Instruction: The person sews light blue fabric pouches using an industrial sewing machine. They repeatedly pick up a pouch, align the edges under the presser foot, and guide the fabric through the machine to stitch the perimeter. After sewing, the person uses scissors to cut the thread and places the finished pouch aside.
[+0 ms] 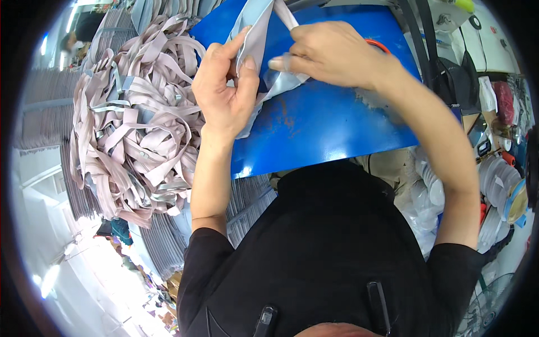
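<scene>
My left hand [224, 84] is closed, its thumb and forefinger pinching a pale grey-pink fabric strap [257, 42] above the blue work surface. The strap runs up past the top edge of the picture, and another part of it hangs below my fingers. Just to the right, my right hand [331, 54] is closed on the same strap, where a folded, bluish part [289, 83] shows under its fingers. Its fingertips are partly blurred. Close behind the right hand lies a red-orange curved handle [379, 45], partly hidden by it.
A large heap of loose straps [146, 129] lies left of the blue board [320, 126]. Bundled stacks of grey strips [48, 106] stand beyond the heap. A black bag [456, 81] is at the right, with clear plastic lids [497, 182] lower down.
</scene>
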Demonstrator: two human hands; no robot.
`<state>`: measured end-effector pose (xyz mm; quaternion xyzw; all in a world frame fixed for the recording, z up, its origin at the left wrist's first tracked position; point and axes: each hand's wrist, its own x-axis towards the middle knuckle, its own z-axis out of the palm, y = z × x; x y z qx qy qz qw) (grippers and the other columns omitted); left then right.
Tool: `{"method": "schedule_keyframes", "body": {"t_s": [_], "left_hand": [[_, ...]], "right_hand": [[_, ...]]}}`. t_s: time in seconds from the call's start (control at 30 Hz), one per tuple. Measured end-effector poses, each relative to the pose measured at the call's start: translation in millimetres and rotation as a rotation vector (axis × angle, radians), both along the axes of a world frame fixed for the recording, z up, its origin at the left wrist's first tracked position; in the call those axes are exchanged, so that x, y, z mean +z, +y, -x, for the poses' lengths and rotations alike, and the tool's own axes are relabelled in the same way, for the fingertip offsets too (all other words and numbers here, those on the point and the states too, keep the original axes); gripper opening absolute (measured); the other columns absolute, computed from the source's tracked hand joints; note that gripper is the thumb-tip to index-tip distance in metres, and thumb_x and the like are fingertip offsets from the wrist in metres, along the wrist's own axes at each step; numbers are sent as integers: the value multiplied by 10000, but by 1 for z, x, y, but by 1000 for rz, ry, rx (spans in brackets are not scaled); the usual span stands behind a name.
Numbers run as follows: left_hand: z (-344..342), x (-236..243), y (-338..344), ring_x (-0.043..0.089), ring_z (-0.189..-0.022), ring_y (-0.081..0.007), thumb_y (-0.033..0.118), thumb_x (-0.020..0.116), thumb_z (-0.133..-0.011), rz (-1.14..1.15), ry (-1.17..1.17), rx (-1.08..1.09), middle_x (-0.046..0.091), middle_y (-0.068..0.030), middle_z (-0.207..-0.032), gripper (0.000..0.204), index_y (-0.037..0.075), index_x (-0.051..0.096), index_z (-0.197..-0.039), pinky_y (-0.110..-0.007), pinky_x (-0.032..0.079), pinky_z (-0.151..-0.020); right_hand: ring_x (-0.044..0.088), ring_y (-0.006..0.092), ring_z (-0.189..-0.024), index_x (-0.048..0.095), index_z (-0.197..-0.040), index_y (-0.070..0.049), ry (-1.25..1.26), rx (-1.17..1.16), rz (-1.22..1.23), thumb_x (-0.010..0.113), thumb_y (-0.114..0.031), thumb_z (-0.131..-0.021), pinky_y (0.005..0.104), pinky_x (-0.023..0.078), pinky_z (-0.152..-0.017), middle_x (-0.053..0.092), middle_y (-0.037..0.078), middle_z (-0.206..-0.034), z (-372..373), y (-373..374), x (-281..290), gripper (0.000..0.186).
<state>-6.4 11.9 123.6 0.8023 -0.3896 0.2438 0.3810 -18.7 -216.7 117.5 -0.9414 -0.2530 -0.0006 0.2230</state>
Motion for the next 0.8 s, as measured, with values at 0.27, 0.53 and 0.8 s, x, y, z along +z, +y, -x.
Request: {"method": "schedule_keyframes", "body": {"t_s": [0.27, 0.53, 0.8], "left_hand": [[15, 17, -17, 470, -615, -104, -74, 717, -769, -87, -41, 25, 519, -27, -775, 421, 52, 759, -1168, -262, 389, -544], [11, 10, -16, 529, -638, -173, 20, 849, -733, -122, -124, 12, 546, -44, -772, 438, 103, 780, -1158, -290, 436, -560], [16, 2, -20, 602, -619, -179, 57, 786, -774, -433, -187, -59, 541, -28, -822, 460, 158, 752, -1221, -336, 498, -525]], "right_hand": [[677, 279, -831, 690, -1072, -34, 32, -214, -394, 757, -275, -797, 399, 522, -733, 673, 131, -845, -12, -4, 13, 372], [663, 258, -910, 596, -1237, 9, 159, -480, -1007, 728, -180, -812, 419, 508, -788, 679, 105, -978, -16, 4, 0, 484], [685, 265, -793, 794, -1046, -74, 12, -475, -841, 731, -205, -773, 384, 531, -734, 705, 107, -829, 17, 5, -62, 309]]}}
